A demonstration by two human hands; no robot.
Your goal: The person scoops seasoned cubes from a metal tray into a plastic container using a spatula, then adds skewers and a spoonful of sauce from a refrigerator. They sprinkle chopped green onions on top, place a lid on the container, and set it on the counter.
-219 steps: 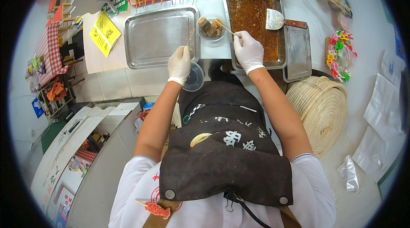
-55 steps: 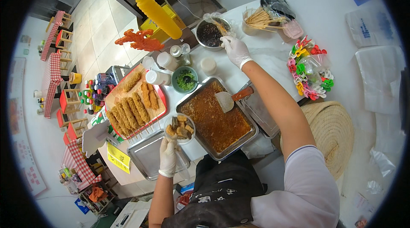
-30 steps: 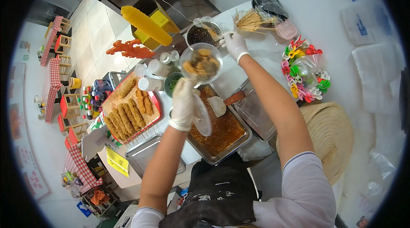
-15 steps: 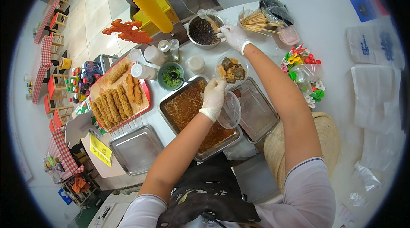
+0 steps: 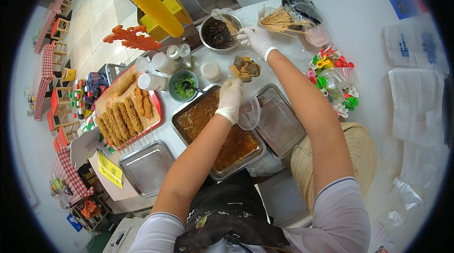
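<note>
With fingers bent closed on its near edge, holds a clear plastic cup [image 5: 246, 54] in the white-gloved left hand [image 5: 230, 97], just above the centre of the frame. Bends the fingers of the gloved right hand [image 5: 257, 41] too, out to a handle [image 5: 231, 26] at upper centre; cannot tell whether gripping or only touching. Works over a pale counter [image 5: 299, 54] spread across the middle of the frame. Has a metal tray [image 5: 243, 164] of grainy brown sauce at centre, partly under the left forearm, and a red-rimmed tray [image 5: 158, 111] of breaded skewers [image 5: 120, 123] at centre left. Has a round metal pot [image 5: 213, 48] of dark contents at upper centre, under the handle. Tilts the cup enough to show its filling from above. Has a round clear lid [image 5: 249, 113] hanging beside the left wrist, over the sauce tray's right edge. Carries inside the cup a loose pile of blocky chunks [image 5: 246, 68], some golden tan, some dark grey-brown, with rough, matt-looking faces.
</note>
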